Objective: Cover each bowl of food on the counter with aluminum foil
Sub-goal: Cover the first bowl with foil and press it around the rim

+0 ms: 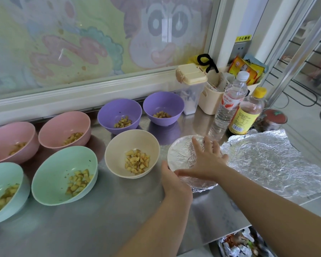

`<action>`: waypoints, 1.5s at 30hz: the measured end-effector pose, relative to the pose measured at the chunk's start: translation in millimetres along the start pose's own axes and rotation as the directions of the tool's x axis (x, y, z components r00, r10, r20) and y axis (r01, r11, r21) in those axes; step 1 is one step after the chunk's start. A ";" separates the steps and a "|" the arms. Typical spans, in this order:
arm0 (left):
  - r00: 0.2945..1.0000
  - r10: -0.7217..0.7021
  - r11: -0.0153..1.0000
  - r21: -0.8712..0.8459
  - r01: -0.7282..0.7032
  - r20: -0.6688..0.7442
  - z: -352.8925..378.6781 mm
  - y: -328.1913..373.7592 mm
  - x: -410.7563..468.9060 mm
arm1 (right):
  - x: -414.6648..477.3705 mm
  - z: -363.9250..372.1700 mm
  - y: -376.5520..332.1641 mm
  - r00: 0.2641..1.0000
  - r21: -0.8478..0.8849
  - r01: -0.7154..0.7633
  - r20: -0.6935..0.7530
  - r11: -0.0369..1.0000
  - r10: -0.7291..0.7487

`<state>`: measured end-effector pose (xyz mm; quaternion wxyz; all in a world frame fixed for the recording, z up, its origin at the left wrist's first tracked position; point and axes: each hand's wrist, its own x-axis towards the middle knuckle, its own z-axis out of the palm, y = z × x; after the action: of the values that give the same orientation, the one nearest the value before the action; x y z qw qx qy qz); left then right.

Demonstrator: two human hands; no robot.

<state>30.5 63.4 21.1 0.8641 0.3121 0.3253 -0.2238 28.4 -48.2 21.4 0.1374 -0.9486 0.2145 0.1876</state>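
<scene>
One foil-covered bowl [182, 153] lay beneath the flat, open right grip [208, 160]; the left grip [172, 180] curled around its rim. Pressing harder might tear its cover.

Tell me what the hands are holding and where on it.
The left hand grips the round foil-covered bowl at its near-left rim; the right hand holds nothing, pressing flat on its foil top.

Crinkled shiny foil [271, 158] lies on a smooth brushed-metal counter [100, 225] beside 7 matt plastic bowls [132, 145].
</scene>
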 end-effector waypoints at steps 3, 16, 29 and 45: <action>1.000 0.016 1.000 -0.025 -0.016 -0.013 3.0 8.1 2.4 | -1.2 -0.7 -0.2 0.999 0.033 -0.034 0.010 0.999 0.034; 0.982 0.135 0.513 0.838 -0.185 0.133 -69.1 11.3 6.8 | 13.2 -6.3 -6.8 0.999 -0.007 0.009 0.049 1.000 -0.009; 0.909 0.091 0.426 0.809 -0.404 0.406 -88.1 -4.4 4.3 | 13.7 -7.2 -6.8 0.996 -0.007 -0.001 0.087 1.000 0.002; 0.527 0.440 -0.107 0.625 -0.773 0.727 -92.8 -7.7 4.8 | 13.1 -5.2 -6.7 0.996 -0.007 -0.004 0.092 1.000 0.005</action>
<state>-9.9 120.6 -40.3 0.5331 0.8249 -0.1865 0.0218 44.0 -48.8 21.8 0.1435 -0.9390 0.2096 0.2320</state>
